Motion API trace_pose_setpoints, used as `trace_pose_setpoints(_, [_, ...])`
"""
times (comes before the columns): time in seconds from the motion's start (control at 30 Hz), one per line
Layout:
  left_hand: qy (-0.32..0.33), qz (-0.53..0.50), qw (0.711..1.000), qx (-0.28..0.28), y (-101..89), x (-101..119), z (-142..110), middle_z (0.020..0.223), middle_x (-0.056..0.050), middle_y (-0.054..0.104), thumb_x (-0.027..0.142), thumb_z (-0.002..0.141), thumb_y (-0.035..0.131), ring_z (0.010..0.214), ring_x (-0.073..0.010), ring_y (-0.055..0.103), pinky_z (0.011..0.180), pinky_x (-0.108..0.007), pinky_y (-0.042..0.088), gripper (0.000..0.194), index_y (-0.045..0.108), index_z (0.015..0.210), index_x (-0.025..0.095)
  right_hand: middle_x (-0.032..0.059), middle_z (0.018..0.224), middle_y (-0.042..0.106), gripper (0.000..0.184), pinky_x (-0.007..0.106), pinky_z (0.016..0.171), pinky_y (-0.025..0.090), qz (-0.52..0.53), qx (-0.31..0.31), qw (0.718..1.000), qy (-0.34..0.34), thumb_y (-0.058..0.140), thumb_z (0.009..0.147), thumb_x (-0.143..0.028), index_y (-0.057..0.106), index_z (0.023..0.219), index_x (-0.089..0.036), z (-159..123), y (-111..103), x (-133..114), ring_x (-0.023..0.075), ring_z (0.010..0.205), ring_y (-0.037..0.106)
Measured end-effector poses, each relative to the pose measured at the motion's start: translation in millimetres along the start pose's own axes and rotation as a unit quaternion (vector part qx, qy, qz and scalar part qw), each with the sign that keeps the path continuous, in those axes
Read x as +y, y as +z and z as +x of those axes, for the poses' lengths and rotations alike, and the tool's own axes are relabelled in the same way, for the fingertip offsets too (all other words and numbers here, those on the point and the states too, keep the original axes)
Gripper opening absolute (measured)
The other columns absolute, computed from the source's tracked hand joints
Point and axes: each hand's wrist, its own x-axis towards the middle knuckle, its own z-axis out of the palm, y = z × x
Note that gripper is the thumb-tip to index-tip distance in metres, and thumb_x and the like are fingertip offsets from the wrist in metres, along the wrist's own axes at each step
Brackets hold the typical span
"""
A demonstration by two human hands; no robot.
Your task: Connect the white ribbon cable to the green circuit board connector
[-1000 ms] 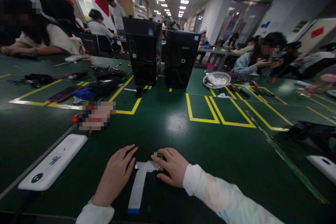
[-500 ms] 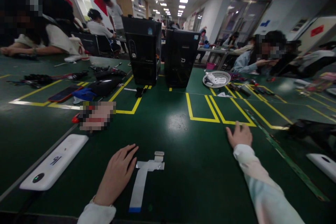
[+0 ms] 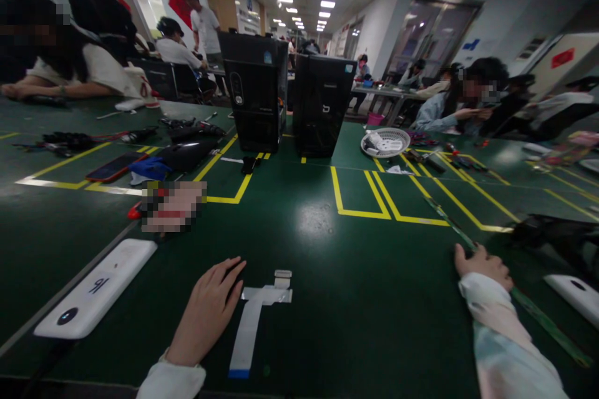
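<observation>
My left hand (image 3: 209, 310) rests palm down on the green table, its fingers stretched out and holding nothing. Just right of its fingertips lies a flat white ribbon cable (image 3: 248, 331), with a blue end near me and a connector at its far end. To the right, my right hand (image 3: 484, 267) is closed over the middle of a long, thin green circuit board strip (image 3: 547, 321). The thumb is on the strip's left side and the other fingers curl over it, partly hiding it. Both of the strip's ends show, lying along the table.
A white device (image 3: 96, 290) lies at the left. Two black computer towers (image 3: 322, 106) stand at the back, beside a white basket (image 3: 386, 142). A black item (image 3: 552, 237) and another white device (image 3: 575, 293) lie at the far right. Other people sit around the table.
My right hand has moved right and towards me, from the yellow tape onto the green strip. The strip's far end has shifted slightly left. My left hand and the ribbon cable stay put.
</observation>
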Motion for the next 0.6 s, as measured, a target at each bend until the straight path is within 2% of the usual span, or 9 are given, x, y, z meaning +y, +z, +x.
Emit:
trace_pose_setpoints(0.13, [0.006,0.004,1.0,-0.004,-0.4,0,1,0.137,-0.01,0.054,0.039,0.093,0.039,0.125,-0.0283,0.049,0.103,-0.051,0.042,0.046,0.052,0.133,0.022,0.033,0.124,0.049,0.087,0.063,0.085,0.037,-0.044,-0.028,0.999,-0.014,0.02,0.082,-0.067,0.056,0.13,-0.004,-9,1,11,0.0494,0.115,0.046])
trace_pose_setpoints(0.2, [0.01,0.0,1.0,0.004,-0.7,1,1,0.136,-0.01,0.055,0.039,0.093,0.039,0.124,-0.0276,0.05,0.104,-0.05,0.041,0.045,0.053,0.133,0.022,0.0307,0.121,0.052,0.083,0.062,0.085,0.04,-0.048,-0.032,0.997,-0.043,0.023,0.082,-0.066,0.059,0.127,-0.006,-14,5,21,0.0477,0.111,0.05])
trace_pose_setpoints(0.4, [0.01,-0.005,1.0,0.01,-0.8,0,0,0.135,-0.009,0.055,0.04,0.093,0.04,0.124,-0.0276,0.051,0.102,-0.05,0.043,0.045,0.053,0.133,0.023,0.0208,0.114,0.056,0.075,0.052,0.095,0.043,-0.028,0.002,0.977,-0.214,0.027,0.082,-0.063,0.059,0.125,-0.011,-45,15,63,0.0384,0.112,0.054])
trace_pose_setpoints(0.5, [0.013,0.0,1.0,0.005,-0.3,-2,0,0.137,-0.009,0.054,0.04,0.093,0.04,0.124,-0.0283,0.05,0.101,-0.051,0.043,0.046,0.052,0.134,0.022,0.0183,0.117,0.055,0.07,0.048,0.101,0.041,0.006,0.004,0.954,-0.3,0.028,0.084,-0.06,0.058,0.124,-0.012,-62,9,75,0.0346,0.118,0.052])
trace_pose_setpoints(0.6, [0.017,0.001,1.0,0.003,0.2,-3,0,0.137,-0.009,0.054,0.04,0.093,0.04,0.124,-0.0282,0.05,0.102,-0.051,0.043,0.046,0.052,0.134,0.022,0.0184,0.125,0.052,0.065,0.05,0.103,0.039,0.027,-0.018,0.937,-0.347,0.03,0.085,-0.057,0.058,0.124,-0.013,-72,-2,79,0.0358,0.128,0.043])
